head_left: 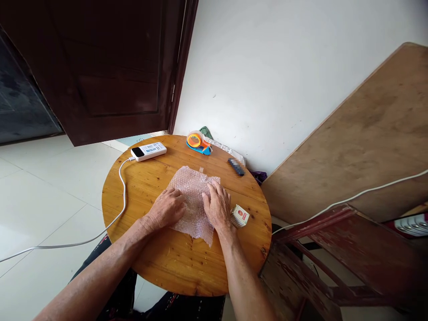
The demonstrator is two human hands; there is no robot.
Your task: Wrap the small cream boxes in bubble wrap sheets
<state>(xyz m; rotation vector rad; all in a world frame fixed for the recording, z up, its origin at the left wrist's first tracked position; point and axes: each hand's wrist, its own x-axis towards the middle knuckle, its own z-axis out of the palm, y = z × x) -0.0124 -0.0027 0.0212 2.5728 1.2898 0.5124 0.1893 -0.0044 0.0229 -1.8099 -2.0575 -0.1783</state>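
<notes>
A sheet of pinkish bubble wrap [195, 196] lies spread on the round wooden table [177, 267]. My left hand [168, 206] rests on its left edge with the fingers curled; whether they pinch the wrap is hidden. On the right part of the sheet lies my right hand [217, 204], palm down, its fingers apart and pressing on the wrap. A small white box with a red mark [240, 216] stands just right of my right hand.
A white power bank [149, 151] with a white cable [124, 191] is at the table's back left. Behind the wrap are an orange and blue tape dispenser [199, 142] and a dark object [236, 166]. A red wooden chair [364, 249] stands at the right.
</notes>
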